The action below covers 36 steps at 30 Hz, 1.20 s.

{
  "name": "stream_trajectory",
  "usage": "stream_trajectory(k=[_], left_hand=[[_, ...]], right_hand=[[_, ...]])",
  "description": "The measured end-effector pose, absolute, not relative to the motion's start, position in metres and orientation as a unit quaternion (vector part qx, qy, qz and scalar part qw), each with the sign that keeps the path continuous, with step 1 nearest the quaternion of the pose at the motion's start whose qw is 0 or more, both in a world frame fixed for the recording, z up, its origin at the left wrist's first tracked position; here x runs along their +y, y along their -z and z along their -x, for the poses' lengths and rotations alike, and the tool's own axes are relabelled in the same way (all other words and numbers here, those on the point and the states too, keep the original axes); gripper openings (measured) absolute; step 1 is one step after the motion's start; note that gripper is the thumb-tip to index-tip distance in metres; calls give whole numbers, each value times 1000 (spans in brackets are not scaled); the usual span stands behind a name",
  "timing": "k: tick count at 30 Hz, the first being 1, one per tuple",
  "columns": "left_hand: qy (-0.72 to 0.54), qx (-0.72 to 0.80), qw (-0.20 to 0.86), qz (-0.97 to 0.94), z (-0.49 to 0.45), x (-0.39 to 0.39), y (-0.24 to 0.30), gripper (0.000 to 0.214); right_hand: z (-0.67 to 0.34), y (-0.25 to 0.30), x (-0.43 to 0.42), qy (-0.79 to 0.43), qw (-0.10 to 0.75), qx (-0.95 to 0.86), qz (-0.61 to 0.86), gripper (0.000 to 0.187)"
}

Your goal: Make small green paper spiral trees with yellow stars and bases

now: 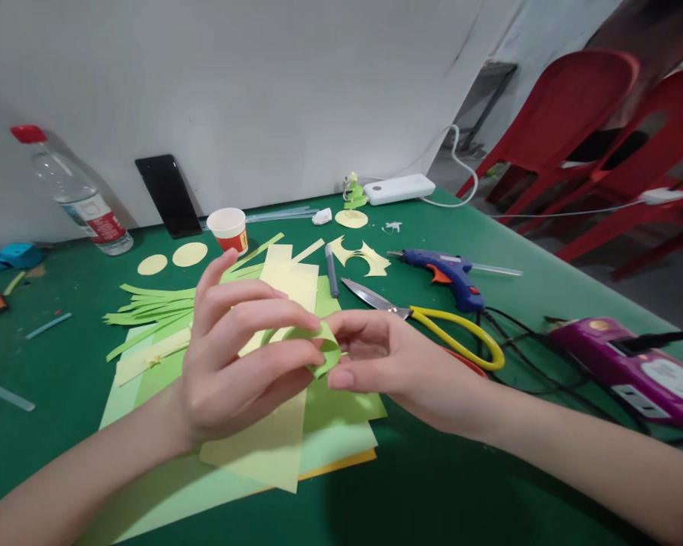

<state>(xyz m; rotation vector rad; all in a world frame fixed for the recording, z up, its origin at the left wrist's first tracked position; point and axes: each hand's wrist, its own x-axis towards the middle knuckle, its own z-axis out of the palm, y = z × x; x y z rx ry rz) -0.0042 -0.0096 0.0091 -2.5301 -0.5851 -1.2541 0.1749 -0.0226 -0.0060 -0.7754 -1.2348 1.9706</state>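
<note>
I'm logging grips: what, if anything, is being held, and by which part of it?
A green paper strip, pinched at its curled part by the left hand; the right hand is at the curl's right side, its grip unclear.

At the left we see a clear bottle [88, 201] with a red cap and a red-and-white label, standing near the pale wall [250, 98]. Beside it, we find 1 dark phone [168, 196] propped against that wall. Further right we make out 1 white, rounded box [399, 189] with a white cable [461, 163] looping near it. Beyond the green table [558, 273] we count 2 red chairs [558, 114], the right-hand chair cut off by the view's edge.
</note>
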Motion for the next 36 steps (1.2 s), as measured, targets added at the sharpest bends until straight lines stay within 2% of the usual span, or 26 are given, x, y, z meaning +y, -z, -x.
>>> stream_trajectory(k=[10,16,21,25,29,33,36], left_hand=[[426,-199,133,872,3,-9,-11,14],[442,-197,150,862,2,-9,-10,11],[431,-192,152,869,2,-8,-9,10],[443,-196,131,865,2,-7,-10,7],[438,-176,51,880,2,-7,-12,7],[378,-177,-57,907,0,-9,-13,23],[328,-174,-63,926,-1,-11,-15,17]], right_hand=[[-179,5,-22,-732,387,-479,293,13],[-183,3,-18,-722,397,-486,291,12],[-184,-1,-15,-734,362,-495,292,7],[-187,-4,-14,-729,329,-511,316,12],[-190,-9,-11,-708,289,-557,324,13],[-192,-11,-8,-682,234,-627,295,12],[-194,-9,-7,-681,214,-639,286,13]])
